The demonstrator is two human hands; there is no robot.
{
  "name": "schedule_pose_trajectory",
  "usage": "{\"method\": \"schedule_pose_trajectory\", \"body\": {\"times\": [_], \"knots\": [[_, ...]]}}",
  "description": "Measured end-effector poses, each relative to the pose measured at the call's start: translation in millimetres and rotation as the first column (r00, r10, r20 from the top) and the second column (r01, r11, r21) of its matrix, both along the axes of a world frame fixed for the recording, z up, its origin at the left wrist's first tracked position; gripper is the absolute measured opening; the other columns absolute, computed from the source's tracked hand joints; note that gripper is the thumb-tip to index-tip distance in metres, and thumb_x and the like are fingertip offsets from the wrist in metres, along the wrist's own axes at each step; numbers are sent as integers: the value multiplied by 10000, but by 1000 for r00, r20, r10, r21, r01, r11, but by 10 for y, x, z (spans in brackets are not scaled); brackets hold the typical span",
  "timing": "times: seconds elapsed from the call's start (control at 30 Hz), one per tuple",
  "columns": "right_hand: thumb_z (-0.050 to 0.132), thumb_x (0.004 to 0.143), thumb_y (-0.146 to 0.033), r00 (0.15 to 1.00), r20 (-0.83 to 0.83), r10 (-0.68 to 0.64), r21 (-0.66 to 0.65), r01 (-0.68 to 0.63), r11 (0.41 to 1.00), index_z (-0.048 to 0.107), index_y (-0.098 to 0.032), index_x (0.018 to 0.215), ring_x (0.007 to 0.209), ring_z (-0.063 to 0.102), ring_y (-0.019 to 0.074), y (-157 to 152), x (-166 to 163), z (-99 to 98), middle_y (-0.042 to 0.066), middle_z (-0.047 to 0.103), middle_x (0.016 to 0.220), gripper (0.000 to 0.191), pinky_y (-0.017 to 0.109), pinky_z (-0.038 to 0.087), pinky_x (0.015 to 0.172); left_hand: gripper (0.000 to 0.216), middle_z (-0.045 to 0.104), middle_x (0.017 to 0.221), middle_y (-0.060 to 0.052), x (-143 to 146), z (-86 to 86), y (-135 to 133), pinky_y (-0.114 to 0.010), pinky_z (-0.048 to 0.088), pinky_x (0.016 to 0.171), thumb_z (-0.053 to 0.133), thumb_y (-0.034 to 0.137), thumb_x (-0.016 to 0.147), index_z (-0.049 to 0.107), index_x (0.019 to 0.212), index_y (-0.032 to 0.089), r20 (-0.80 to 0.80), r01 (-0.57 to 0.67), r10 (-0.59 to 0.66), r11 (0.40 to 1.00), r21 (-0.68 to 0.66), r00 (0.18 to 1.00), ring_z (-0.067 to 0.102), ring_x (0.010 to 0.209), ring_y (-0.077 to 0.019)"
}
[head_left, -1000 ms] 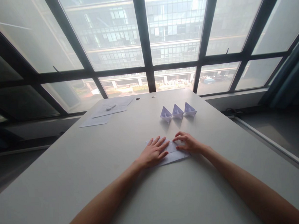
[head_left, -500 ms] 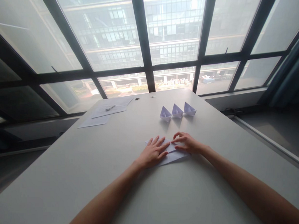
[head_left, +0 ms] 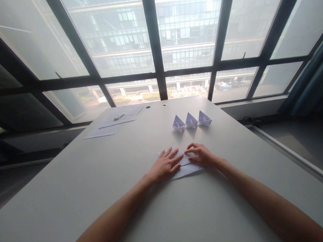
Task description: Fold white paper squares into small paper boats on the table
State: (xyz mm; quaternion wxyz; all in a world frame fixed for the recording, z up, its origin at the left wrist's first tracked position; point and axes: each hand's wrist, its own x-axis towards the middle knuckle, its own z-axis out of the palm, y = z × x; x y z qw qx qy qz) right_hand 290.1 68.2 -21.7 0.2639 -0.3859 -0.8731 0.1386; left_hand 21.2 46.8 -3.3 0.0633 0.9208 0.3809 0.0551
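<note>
A partly folded sheet of white paper (head_left: pixel 188 170) lies on the table under both of my hands. My left hand (head_left: pixel 167 165) rests flat across its left part, fingers spread. At the right part of the sheet is my right hand (head_left: pixel 201 155), its fingers bent and apart, with the fingertips touching the paper near a folded flap. Parts of the folds are hidden beneath the hands. Beyond them stand three folded paper boats, the left boat (head_left: pixel 178 124), the middle boat (head_left: pixel 191 121) and the right boat (head_left: pixel 204 119), side by side in a row.
The white table (head_left: pixel 100 179) reaches to the windows. Several sheets of paper (head_left: pixel 103 132) lie at its far left, with a small white pen-like object (head_left: pixel 119 117) on top. A round dark hole (head_left: pixel 148 107) is near the far edge. A curtain (head_left: pixel 305 84) hangs at right.
Almost nothing differs. Both hands stay on the folded paper, and the boats and sheets have not moved on the table.
</note>
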Motion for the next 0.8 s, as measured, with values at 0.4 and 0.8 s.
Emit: {"method": "schedule_pose_trajectory", "body": {"times": [0.4,0.8], "knots": [[728,853,-313,999,47,-9,21,8,1000,698,-357,1190,1092,609,244,-15,-10,14,46,633,1181,341,435,424,1001,441,342,1590,-16,10,61,-33,-603,74,1200,364,440,1039,433,1468,362,31,111,-117,982,156,993,209,1497,-286],[663,893,-264,998,-65,-17,30,19,999,737,-289,1085,993,648,214,15,-27,-55,55,671,1106,208,363,472,908,449,473,1506,-61,16,140,-83,-452,326,1173,478,487,987,537,1385,288,78,199,-207,975,97,975,410,1406,-269]]}}
